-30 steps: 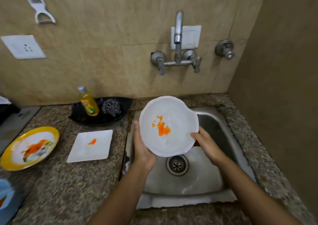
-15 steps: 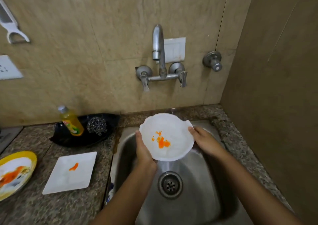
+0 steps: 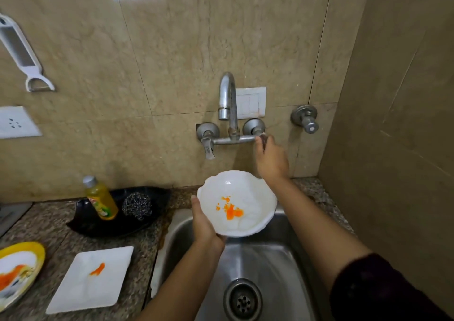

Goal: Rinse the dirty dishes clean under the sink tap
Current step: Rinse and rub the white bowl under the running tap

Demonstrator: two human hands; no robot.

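A white scalloped bowl (image 3: 248,197) with orange smears in its middle is held over the back of the steel sink (image 3: 258,259). My left hand (image 3: 205,225) grips its left rim from below. My right hand (image 3: 270,158) is raised to the wall tap (image 3: 227,99), its fingers closed on the tap's right handle (image 3: 263,139). No water runs from the spout. On the counter to the left lie a white square plate (image 3: 86,281) with an orange streak and a yellow-rimmed plate (image 3: 17,271) with orange food marks.
A black tray (image 3: 132,222) behind the square plate carries a yellow dish-soap bottle (image 3: 100,199) and a steel scrubber (image 3: 137,206). A second valve (image 3: 305,119) sticks out of the wall right of the tap. A tiled side wall closes off the right.
My right hand has let go of the bowl's right rim and risen to the tap's right handle. The left hand alone holds the bowl now. The camera has tilted up slightly.
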